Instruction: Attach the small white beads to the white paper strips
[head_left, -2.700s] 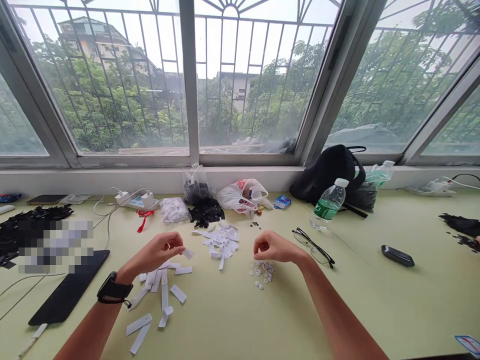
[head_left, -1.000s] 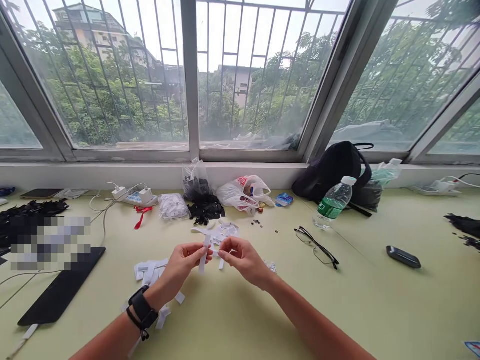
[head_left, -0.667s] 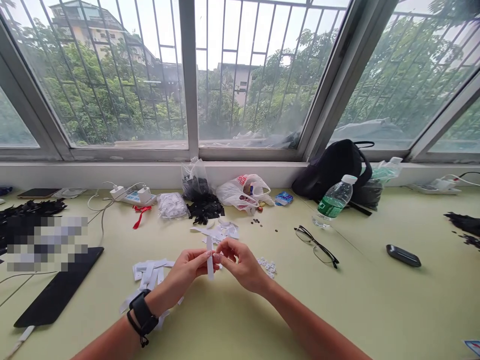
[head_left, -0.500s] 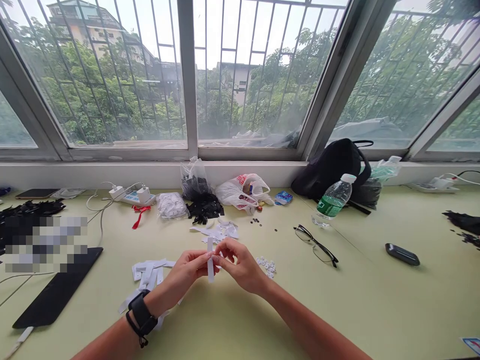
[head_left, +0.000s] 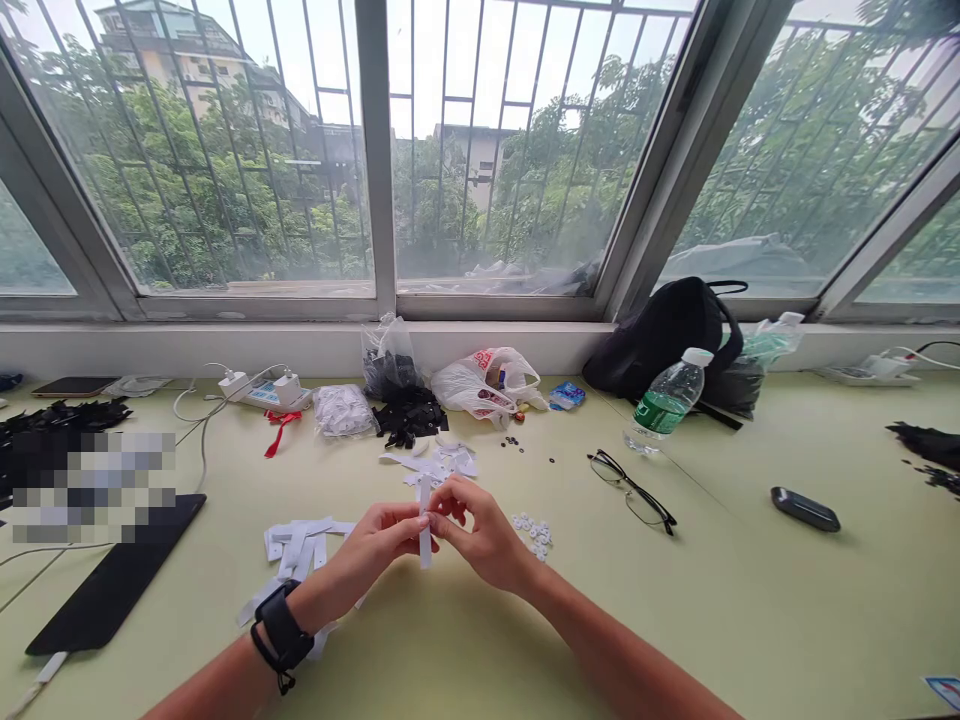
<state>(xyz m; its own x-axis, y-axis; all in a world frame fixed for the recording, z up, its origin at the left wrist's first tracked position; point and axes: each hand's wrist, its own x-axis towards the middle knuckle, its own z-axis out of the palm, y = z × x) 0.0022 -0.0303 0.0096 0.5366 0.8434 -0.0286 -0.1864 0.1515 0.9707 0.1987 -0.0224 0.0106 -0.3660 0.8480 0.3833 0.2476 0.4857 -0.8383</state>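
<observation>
So my left hand (head_left: pixel 386 530) has a white strip (head_left: pixel 425 552) pinched, standing roughly 12-to-6, and my right hand (head_left: pixel 480 532) is pinched on its middle from 3 o'clock. Can't tell if there's anything small in those fingertips. Loose strips (head_left: pixel 300 552) sit around 9 on the surface (head_left: pixel 600 645), little white rings (head_left: pixel 534 538) near 3, another white pile (head_left: pixel 454 460) at 12.
</observation>
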